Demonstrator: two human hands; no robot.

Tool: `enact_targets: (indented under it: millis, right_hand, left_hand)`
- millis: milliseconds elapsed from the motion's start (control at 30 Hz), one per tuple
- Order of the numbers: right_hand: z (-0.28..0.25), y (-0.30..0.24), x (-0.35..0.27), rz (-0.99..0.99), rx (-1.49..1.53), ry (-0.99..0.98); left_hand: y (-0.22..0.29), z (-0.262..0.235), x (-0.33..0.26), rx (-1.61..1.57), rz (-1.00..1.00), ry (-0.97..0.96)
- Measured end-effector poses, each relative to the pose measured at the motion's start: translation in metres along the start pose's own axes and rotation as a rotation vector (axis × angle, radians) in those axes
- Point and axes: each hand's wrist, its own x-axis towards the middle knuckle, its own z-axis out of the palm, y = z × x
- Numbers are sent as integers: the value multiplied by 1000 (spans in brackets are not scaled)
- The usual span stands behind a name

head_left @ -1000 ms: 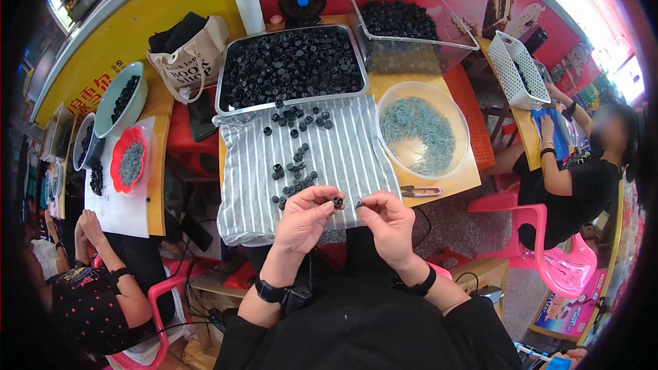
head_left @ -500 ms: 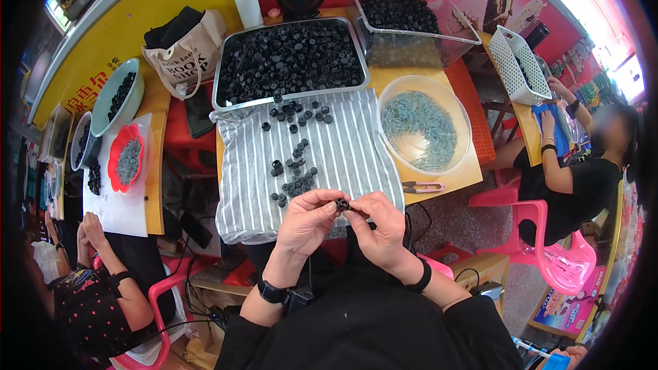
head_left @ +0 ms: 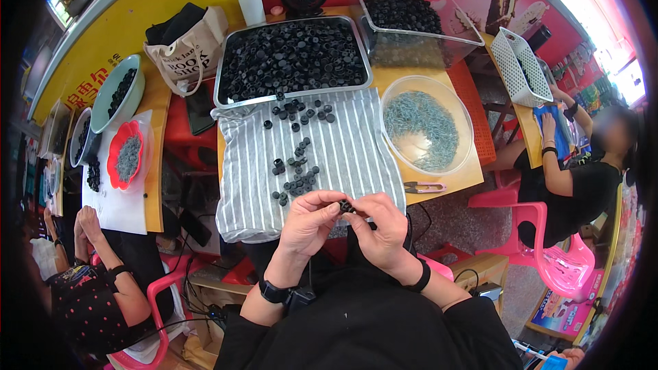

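Two hands (head_left: 308,225) (head_left: 382,229) pinch one black piece (head_left: 346,206) (one tray (head_left: 363,51) beyond).

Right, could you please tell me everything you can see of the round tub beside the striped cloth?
The round tub looks like see-through plastic, with a pale rim and a low wall. It sits upright and open-topped on the wooden table, right of the striped cloth; whether the two touch is hard to tell. Many thin bluish-grey pieces cover most of its floor, leaving a bare patch at the lower left. Neither the left hand nor the right hand touches it.
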Motion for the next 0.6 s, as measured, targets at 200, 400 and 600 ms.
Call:
enact_targets:
  millis: [200,400,600]
  right_hand:
    - [-1,1,1,-96,-8,26]
    - [-1,3,1,-191,-67,9]
    - [1,2,1,-233,-89,11]
  left_hand:
    - [0,1,0,-4,-13,-22]
    - [0,3,-1,-6,10,-31]
    - [0,4,-2,8,44,-50]
